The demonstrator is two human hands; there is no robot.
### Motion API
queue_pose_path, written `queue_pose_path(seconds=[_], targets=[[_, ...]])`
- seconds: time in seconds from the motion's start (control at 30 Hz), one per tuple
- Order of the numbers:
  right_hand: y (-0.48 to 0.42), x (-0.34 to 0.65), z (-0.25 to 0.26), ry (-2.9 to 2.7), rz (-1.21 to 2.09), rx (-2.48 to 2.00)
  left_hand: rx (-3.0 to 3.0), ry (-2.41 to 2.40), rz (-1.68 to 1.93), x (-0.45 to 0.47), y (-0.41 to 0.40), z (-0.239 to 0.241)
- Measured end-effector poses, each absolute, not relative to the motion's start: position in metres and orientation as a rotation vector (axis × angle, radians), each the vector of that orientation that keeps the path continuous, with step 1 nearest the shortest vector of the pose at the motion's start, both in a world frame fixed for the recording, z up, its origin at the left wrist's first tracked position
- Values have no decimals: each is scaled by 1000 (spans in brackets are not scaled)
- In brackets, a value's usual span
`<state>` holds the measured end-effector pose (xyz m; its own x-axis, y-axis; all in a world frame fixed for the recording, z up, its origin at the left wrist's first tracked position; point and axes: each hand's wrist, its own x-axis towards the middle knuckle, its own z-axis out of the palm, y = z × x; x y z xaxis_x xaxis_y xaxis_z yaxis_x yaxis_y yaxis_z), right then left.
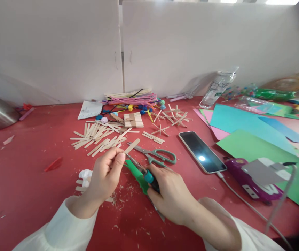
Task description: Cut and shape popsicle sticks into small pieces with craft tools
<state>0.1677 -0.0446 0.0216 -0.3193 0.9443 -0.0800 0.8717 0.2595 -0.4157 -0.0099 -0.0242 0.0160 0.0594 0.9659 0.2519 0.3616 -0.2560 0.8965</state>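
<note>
My left hand pinches a wooden craft stick between thumb and fingers, its rounded end pointing up and to the right. My right hand grips the black and teal handle of a narrow-bladed tool; whether the blade is a knife, saw or file I cannot tell. Its tip meets the stick close to my left thumb. Under the tool lies a green piece, partly hidden by my right hand. Grey-handled scissors rest just beyond, and wood shavings are scattered on the red table.
Loose craft sticks and a stick bundle lie ahead, with pink pipe cleaners behind. To the right are a phone, its cable, a purple power strip, coloured paper and a plastic bottle. A white partition stands behind.
</note>
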Motion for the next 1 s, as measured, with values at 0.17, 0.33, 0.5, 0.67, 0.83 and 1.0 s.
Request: queue_pose_path(seconds=[0.17, 0.33, 0.5, 0.67, 0.83, 1.0], targets=[[-44, 167, 20, -2309, 554, -1705, 1524, 1183, 1109, -8, -20, 19], [-41, 166, 22, -2304, 593, -1745, 1470, 1155, 1162, -9, -18, 13], [-40, 164, 21, -2305, 612, -1744, 1558, 1223, 1138, -10, -18, 12], [-40, 163, 18, -2295, 625, -1750, 1726, 1358, 1111, -9, -16, 15], [-40, 163, 15, -2292, 629, -1740, 1699, 1386, 1064, -11, -17, 14], [-40, 162, 13, -2273, 642, -1695, 1666, 1275, 1043, -11, -18, 13]])
